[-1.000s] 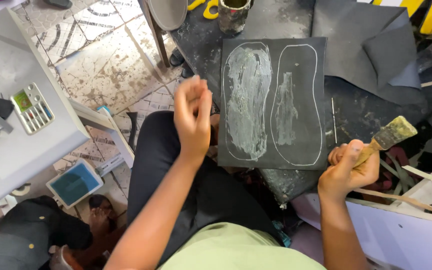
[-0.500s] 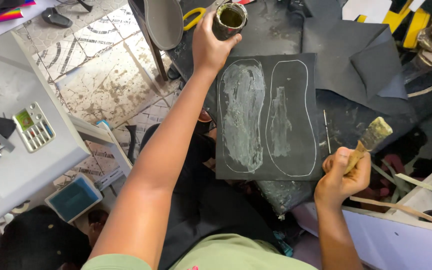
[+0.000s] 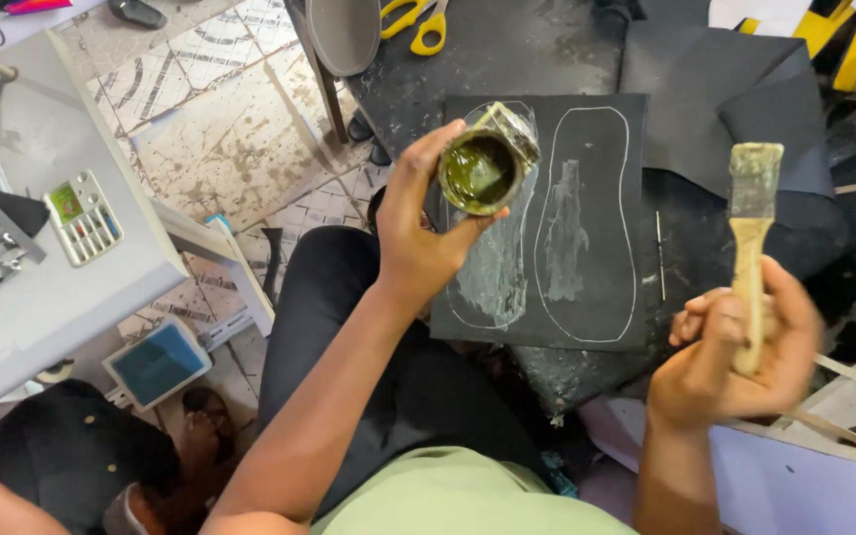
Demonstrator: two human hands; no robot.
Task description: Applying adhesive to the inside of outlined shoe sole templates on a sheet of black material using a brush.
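Left hand (image 3: 418,243) grips an open tin (image 3: 482,163), raised above a black sheet (image 3: 587,327); the tin holds a dark greenish liquid. Right hand (image 3: 740,362) is closed around the handle of a brush (image 3: 750,233), bristles upward, just right of the sheet. Two white sole outlines on the sheet show pale smears. Yellow scissors (image 3: 418,20) lie on the table (image 3: 537,50) beyond.

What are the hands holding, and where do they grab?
Left hand grips the tin round its side; right hand holds the brush by its handle.
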